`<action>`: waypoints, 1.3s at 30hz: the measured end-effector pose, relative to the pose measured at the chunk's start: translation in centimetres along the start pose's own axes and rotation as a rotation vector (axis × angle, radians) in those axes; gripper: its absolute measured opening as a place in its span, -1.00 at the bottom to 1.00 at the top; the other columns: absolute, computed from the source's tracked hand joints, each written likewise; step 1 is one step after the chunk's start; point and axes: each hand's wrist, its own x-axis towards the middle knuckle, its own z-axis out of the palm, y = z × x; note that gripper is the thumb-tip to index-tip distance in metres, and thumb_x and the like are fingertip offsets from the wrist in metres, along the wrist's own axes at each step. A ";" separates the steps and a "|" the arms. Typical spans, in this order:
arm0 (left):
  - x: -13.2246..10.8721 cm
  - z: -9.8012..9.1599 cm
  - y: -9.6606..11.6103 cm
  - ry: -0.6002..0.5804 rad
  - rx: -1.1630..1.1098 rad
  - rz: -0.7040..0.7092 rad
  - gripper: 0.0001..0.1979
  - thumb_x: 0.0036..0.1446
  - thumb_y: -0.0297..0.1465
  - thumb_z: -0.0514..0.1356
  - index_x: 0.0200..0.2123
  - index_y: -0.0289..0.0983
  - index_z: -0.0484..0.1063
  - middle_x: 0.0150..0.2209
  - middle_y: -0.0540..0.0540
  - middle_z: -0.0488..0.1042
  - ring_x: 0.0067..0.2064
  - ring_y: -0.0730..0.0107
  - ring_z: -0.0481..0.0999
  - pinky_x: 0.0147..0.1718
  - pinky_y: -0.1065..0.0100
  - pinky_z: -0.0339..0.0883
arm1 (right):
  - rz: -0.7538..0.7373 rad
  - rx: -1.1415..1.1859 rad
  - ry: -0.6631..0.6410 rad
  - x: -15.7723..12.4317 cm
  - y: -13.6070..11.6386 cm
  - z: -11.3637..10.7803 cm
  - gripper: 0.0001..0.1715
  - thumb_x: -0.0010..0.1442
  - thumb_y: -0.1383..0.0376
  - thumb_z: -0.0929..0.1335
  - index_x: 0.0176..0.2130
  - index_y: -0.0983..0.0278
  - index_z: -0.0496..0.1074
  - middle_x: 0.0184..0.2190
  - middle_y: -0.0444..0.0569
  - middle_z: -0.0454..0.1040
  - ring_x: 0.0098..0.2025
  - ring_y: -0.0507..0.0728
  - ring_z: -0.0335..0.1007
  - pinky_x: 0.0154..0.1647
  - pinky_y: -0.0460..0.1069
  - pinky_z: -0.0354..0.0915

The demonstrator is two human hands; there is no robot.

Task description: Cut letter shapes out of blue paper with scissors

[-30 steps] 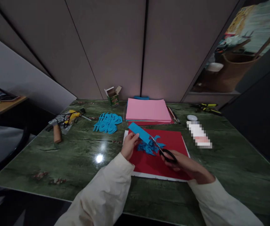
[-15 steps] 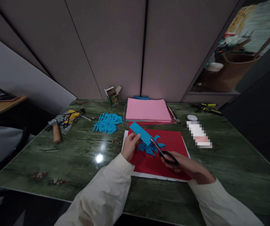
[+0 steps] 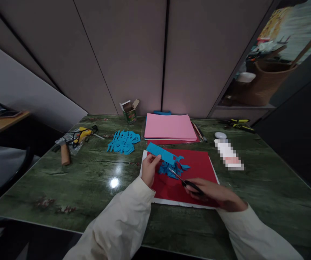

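Wall (image 3: 133, 54): plain grey panels behind the work surface.

Table (image 3: 90, 180): green marbled top, glossy, with one light reflection left of centre.

Red sheet (image 3: 198, 166): lies flat on a white backing, in front of the person, centre of the table. Both hands work over it.

Pink stack (image 3: 170, 126): sheets piled flat just behind the red sheet, near the wall.

Basket (image 3: 269, 83): on a shelf at the far right, off the table.

Letters (image 3: 123, 141): blue cut-out shapes in a heap, left of the pink stack.

Left hand (image 3: 148, 169): closed in a pinch on the near end of the strip (image 3: 160, 152). The strip is blue paper, held just above the red sheet's left part, slanting up to the left, with a cut, jagged right end.

Right hand (image 3: 215, 193): closed around the black handles of the scissors (image 3: 184, 180). The blades point up and left towards the strip, low over the red sheet. Whether the blades are parted cannot be told.

Scraps (image 3: 171, 169): blue offcuts heaped on the red sheet, under the strip and at the blade tips.

Hammer (image 3: 64, 153) and a yellow tool (image 3: 83, 134): far left, well apart from the hands.

Box (image 3: 129, 110): small, open, by the wall.

White disc (image 3: 220, 135): right of the pink stack.
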 end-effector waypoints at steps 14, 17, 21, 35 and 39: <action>-1.0 0.7 -0.5 -0.092 0.088 -0.078 -0.78 -0.19 -0.29 0.27 -0.50 -0.36 0.46 -0.53 -0.10 0.50 -0.44 0.32 0.46 -0.41 0.34 0.26 | -0.046 0.109 0.045 0.8 0.1 0.5 -0.58 0.12 0.00 0.19 -0.38 0.31 0.29 -0.64 -0.22 0.18 -0.70 -0.12 -0.10 -0.73 -0.20 -0.11; -1.2 0.9 -0.2 -0.114 0.006 -0.148 -0.77 -0.19 -0.31 0.28 -0.47 -0.36 0.46 -0.49 -0.11 0.51 -0.41 0.32 0.47 -0.40 0.36 0.25 | -0.045 0.111 0.046 0.9 0.2 0.5 -0.58 0.12 0.00 0.19 -0.36 0.31 0.28 -0.63 -0.20 0.20 -0.70 -0.12 -0.08 -0.73 -0.20 -0.10; -1.3 1.1 0.0 -0.141 -0.139 -0.294 -0.79 -0.17 -0.33 0.28 -0.49 -0.38 0.44 -0.50 -0.10 0.48 -0.41 0.39 0.46 -0.42 0.42 0.24 | -0.049 0.121 0.030 1.1 0.3 0.5 -0.57 0.12 -0.01 0.18 -0.35 0.31 0.28 -0.62 -0.21 0.20 -0.71 -0.13 -0.07 -0.72 -0.19 -0.08; -1.3 0.9 -0.2 -0.156 -0.223 -0.376 -0.80 -0.15 -0.34 0.28 -0.48 -0.39 0.42 -0.48 -0.10 0.48 -0.40 0.45 0.46 -0.41 0.46 0.24 | -0.033 0.149 0.058 1.4 0.7 0.5 -0.58 0.11 -0.02 0.20 -0.37 0.29 0.26 -0.64 -0.23 0.14 -0.69 -0.11 -0.11 -0.72 -0.19 -0.10; -1.4 1.0 -0.2 -0.159 -0.199 -0.373 -0.78 -0.14 -0.34 0.27 -0.43 -0.40 0.44 -0.44 -0.13 0.49 -0.39 0.44 0.47 -0.40 0.45 0.24 | -0.021 0.164 0.078 1.5 0.7 0.5 -0.58 0.11 -0.02 0.20 -0.37 0.29 0.25 -0.63 -0.22 0.14 -0.69 -0.11 -0.10 -0.72 -0.19 -0.11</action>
